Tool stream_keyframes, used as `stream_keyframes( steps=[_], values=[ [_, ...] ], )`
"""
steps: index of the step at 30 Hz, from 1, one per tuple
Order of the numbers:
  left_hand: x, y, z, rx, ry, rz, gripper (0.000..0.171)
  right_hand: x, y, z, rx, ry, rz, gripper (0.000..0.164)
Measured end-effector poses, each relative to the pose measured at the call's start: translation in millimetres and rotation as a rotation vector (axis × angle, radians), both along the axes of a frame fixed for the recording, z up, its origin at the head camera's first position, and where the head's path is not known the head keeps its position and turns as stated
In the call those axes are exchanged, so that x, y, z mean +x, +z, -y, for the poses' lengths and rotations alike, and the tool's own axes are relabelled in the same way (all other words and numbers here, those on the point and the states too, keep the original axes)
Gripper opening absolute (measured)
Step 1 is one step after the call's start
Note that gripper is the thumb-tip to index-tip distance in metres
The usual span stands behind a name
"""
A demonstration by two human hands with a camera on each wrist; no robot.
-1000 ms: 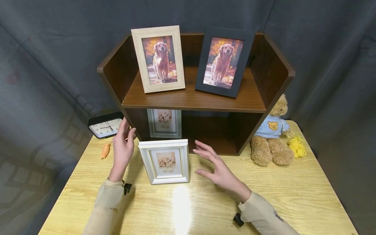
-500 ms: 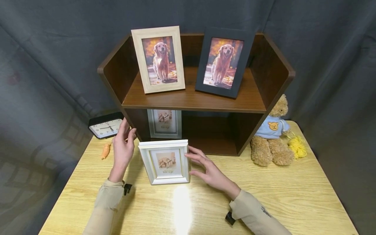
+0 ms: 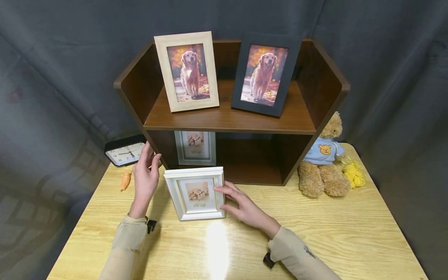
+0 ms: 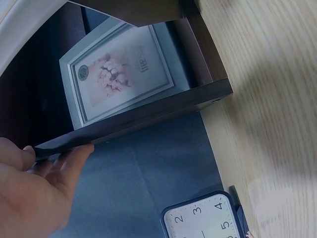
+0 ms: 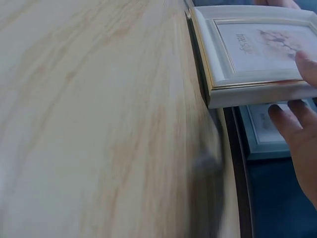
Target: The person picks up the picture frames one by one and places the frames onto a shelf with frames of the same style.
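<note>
A white picture frame (image 3: pixel 195 193) with gold trim stands upright on the table in front of the brown shelf (image 3: pixel 227 122). My right hand (image 3: pixel 246 208) holds its right edge; in the right wrist view one fingertip lies over the front and other fingers are at the side and back. My left hand (image 3: pixel 145 181) grips the front edge of the shelf's left side panel, thumb on one side and fingers on the other in the left wrist view. A grey-blue picture frame (image 4: pixel 81 111) leans inside the lower compartment, partly hidden in the head view.
On the top shelf stand a cream frame (image 3: pixel 162 58) and a black frame (image 3: pixel 241 74), both with dog photos. A black clock (image 3: pixel 124 151) and an orange carrot-like piece (image 3: pixel 126 181) lie left; a teddy bear (image 3: pixel 322 151) and yellow yarn (image 3: pixel 354 174) sit right.
My right hand has moved left from beside the white picture frame and taken hold of its right edge. The left hand stays at the shelf panel; the frame has hardly moved.
</note>
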State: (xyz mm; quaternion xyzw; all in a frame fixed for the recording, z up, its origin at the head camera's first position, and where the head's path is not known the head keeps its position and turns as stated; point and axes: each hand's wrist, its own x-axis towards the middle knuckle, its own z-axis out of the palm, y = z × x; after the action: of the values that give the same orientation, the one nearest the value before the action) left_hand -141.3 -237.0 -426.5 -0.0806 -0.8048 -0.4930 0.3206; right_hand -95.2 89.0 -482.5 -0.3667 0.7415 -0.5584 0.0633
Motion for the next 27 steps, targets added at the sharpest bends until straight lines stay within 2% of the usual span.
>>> stream_keyframes(
  steps=[8,16,22,27],
  values=[
    [1.3,0.1,-0.4,0.001,0.008,0.023,0.060,2.9,-0.5,3.9,0.071,-0.031,0.003,0.052],
    [0.1,0.8,-0.7,-0.011,0.022,0.024,0.060,2.8,-1.5,6.9,0.031,-0.002,0.048,0.054],
    [0.2,1.0,-0.6,-0.003,0.020,0.014,0.059,2.0,-3.1,8.4,0.028,-0.020,0.017,0.056],
    [-0.5,-0.6,0.0,-0.007,0.020,0.008,0.059,2.4,-4.5,10.0,-0.018,-0.035,0.024,0.057]
  ],
)
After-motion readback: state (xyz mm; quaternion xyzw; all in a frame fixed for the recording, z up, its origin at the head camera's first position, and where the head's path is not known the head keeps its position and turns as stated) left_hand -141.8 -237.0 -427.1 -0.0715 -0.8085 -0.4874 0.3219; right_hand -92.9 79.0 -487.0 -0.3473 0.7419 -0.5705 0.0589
